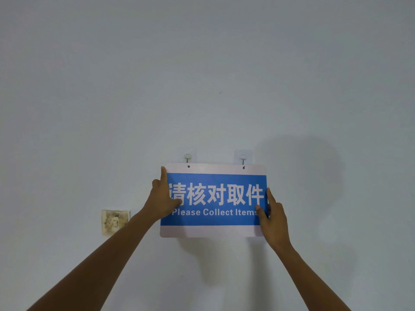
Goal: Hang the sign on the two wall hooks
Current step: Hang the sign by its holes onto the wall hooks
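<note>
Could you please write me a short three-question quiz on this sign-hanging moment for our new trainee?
1. True or false: the sign is held by one hand only.
2. Which hand grips the sign's upper corner: A) left hand B) right hand?
3. Fill in: the English line on the sign reads "Please ____ Items".

Key:
1. False; both hands hold its side edges.
2. A
3. Collect

Note: the left hook and right hook show just above the sign's top edge.

Bare wall (202, 75) lies open above and on both sides of the sign (213, 230). Just above its top edge, the two hooks (187, 157) (243, 158) project. Low on the left, a stained switch plate (114, 221) juts out.
</note>
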